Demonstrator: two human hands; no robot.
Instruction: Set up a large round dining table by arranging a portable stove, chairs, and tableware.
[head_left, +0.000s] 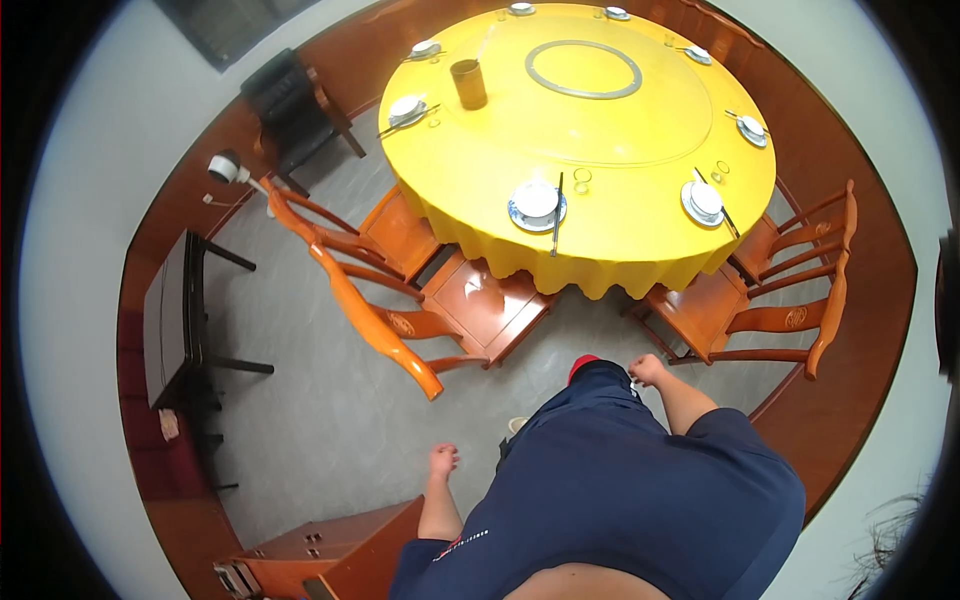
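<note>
My left hand (444, 459) hangs loosely curled over the grey floor, with no object visible in it. My right hand (647, 370) hangs beside my dark shorts, half curled, and nothing shows in it either. Ahead stands a round table with a yellow tablecloth (465, 172) and a large glass turntable (517, 135). Nearest to me on it is a white bowl (537, 199) on a blue-patterned plate, with black chopsticks (558, 214) and a small glass (582, 184) beside it. Another bowl (706, 198) sits to the right.
Wooden chairs stand at left (487, 300) and right (694, 307) of the table's near side. A brown cylindrical container (469, 84) stands on the turntable's left. A black armchair (289, 112), a white camera-like device (225, 166), a dark-legged table (172, 315) and a wooden cabinet (367, 547) are leftward.
</note>
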